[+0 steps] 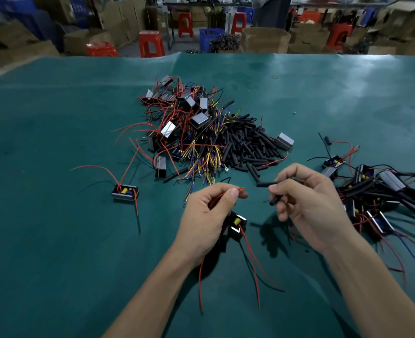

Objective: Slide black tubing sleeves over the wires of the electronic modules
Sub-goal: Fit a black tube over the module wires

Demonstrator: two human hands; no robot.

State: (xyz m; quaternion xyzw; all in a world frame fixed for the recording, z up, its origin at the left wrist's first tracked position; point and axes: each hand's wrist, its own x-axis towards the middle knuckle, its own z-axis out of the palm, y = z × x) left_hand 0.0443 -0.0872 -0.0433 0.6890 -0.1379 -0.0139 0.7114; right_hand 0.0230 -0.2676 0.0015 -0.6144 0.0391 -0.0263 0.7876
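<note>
My left hand [207,215] pinches red wires [240,189] between thumb and forefinger, their tips pointing right. A small black electronic module [237,224] hangs under that hand, with more red wires trailing toward me. My right hand [309,206] holds two black tubing sleeves: one [266,184] points left toward the wire tips with a small gap between them, the other [274,200] sticks out lower in the fingers. A heap of loose black sleeves [248,145] lies beyond my hands on the green table.
A pile of modules with red, yellow and blue wires [184,118] sits at the table's middle. Modules with sleeves on their wires [377,191] lie at the right. One lone module [125,191] rests at the left. Red stools and cardboard boxes stand beyond the table.
</note>
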